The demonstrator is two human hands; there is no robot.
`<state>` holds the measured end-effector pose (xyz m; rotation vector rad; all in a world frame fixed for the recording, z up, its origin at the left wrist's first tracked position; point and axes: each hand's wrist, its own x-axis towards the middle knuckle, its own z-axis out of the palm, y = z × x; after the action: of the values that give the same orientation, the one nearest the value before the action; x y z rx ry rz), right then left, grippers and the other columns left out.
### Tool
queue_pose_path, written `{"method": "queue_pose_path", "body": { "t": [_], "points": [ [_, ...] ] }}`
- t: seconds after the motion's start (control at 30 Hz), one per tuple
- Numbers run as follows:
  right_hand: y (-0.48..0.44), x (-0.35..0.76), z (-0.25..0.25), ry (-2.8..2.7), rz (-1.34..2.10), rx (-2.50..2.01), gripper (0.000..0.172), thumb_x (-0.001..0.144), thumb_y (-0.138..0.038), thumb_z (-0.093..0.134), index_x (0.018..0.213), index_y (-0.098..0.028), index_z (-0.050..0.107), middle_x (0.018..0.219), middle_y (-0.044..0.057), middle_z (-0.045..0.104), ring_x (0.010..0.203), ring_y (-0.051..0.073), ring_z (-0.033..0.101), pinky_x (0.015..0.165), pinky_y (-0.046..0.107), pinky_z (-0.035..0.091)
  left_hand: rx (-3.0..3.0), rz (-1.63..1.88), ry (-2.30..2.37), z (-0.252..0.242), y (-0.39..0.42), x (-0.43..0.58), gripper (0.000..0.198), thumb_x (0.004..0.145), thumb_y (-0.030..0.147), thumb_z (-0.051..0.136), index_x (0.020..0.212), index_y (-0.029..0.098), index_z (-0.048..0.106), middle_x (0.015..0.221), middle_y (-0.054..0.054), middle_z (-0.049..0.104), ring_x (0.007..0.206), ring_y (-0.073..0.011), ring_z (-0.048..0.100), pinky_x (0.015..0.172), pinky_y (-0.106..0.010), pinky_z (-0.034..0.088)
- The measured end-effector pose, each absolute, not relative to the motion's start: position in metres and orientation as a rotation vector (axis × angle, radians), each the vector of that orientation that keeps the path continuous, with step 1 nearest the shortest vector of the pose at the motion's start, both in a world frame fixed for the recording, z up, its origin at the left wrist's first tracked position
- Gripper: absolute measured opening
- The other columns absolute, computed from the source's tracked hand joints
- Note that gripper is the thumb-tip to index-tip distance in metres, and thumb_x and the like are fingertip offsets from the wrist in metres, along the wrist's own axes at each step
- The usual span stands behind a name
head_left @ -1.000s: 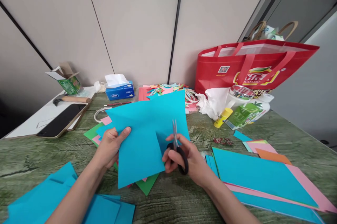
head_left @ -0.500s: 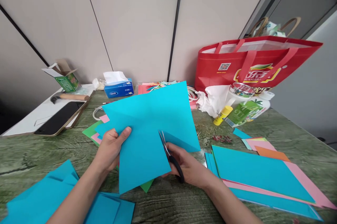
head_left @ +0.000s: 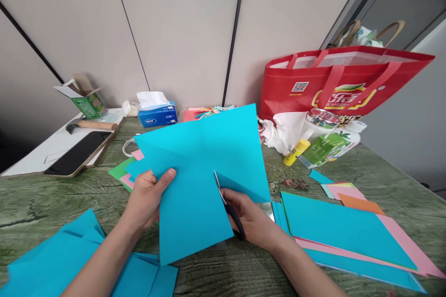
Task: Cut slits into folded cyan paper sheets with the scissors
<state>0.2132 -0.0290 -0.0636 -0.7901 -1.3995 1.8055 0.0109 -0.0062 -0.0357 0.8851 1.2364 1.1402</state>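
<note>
A large blue sheet of paper (head_left: 195,157) is held up above the table, its left edge pinched by my left hand (head_left: 148,199) with the thumb on top. In my right hand (head_left: 249,215) is a pair of scissors (head_left: 234,218) with black handles. Their blades sit in a cut that runs up from the sheet's lower edge, and the part right of the cut bends away behind my fingers. Beneath the sheet, green and pink papers (head_left: 120,171) stick out at the left.
Blue sheets (head_left: 55,260) lie at the lower left, and a stack of coloured paper (head_left: 348,227) at the right. Farther back are a phone (head_left: 78,153), a tissue box (head_left: 157,115), a yellow glue stick (head_left: 296,152), a milk carton (head_left: 324,148) and a red bag (head_left: 289,97).
The scissor blades have closed further and the cut reaches slightly higher. The sheet's right part has shifted a little to the right. My left hand keeps its grip.
</note>
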Motion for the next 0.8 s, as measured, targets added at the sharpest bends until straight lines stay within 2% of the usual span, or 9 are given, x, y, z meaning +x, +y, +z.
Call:
{"method": "queue_pose_path", "body": {
  "t": [0.1,0.17,0.33,0.43,0.6,0.8],
  "points": [
    [-0.029,0.213,-0.062,-1.394,1.771,-0.761,0.032,0.07,-0.032,0.064,0.099,-0.02,0.058,0.087,0.004,0.064,0.077,0.02,0.06,0.073,0.034,0.046,0.917,1.125,1.285,-0.039,-0.009,0.014,0.028,0.059,0.039,0.069,0.077,0.02,0.061,0.068,-0.002,0.069,0.067,-0.027,0.062,0.046,-0.034,0.052],
    [-0.029,0.212,-0.061,-1.379,1.739,-0.738,0.032,0.07,-0.03,0.065,0.1,-0.022,0.058,0.092,0.004,0.064,0.084,0.022,0.059,0.076,0.035,0.045,0.93,1.133,1.297,-0.04,-0.011,0.016,0.029,0.057,0.04,0.07,0.074,0.019,0.061,0.064,-0.002,0.067,0.065,-0.0261,0.062,0.046,-0.033,0.052],
    [-0.028,0.21,-0.063,-1.338,1.705,-0.726,0.037,0.067,-0.032,0.067,0.102,-0.023,0.059,0.098,0.004,0.065,0.09,0.023,0.06,0.08,0.036,0.046,0.919,1.118,1.262,-0.036,-0.013,0.019,0.029,0.058,0.039,0.07,0.079,0.02,0.063,0.084,-0.003,0.07,0.073,-0.0263,0.063,0.058,-0.037,0.055],
    [-0.027,0.209,-0.065,-1.352,1.703,-0.735,0.038,0.068,-0.03,0.067,0.104,-0.022,0.058,0.102,0.005,0.064,0.094,0.023,0.058,0.082,0.035,0.046,0.911,1.105,1.269,-0.032,-0.013,0.021,0.034,0.057,0.04,0.07,0.084,0.022,0.063,0.092,-0.003,0.069,0.078,-0.0288,0.063,0.059,-0.04,0.056],
    [-0.027,0.209,-0.065,-1.36,1.706,-0.721,0.037,0.071,-0.029,0.065,0.106,-0.022,0.057,0.11,0.006,0.061,0.099,0.023,0.057,0.083,0.035,0.047,0.896,1.118,1.264,-0.032,-0.014,0.022,0.033,0.054,0.041,0.071,0.078,0.021,0.062,0.088,-0.003,0.07,0.078,-0.03,0.063,0.062,-0.042,0.056],
    [-0.028,0.208,-0.064,-1.337,1.684,-0.684,0.034,0.072,-0.027,0.064,0.105,-0.024,0.058,0.11,0.005,0.062,0.101,0.023,0.056,0.086,0.036,0.046,0.929,1.14,1.238,-0.037,-0.015,0.019,0.03,0.06,0.038,0.068,0.082,0.018,0.062,0.086,-0.005,0.07,0.076,-0.0274,0.063,0.061,-0.042,0.056]
  ]
}}
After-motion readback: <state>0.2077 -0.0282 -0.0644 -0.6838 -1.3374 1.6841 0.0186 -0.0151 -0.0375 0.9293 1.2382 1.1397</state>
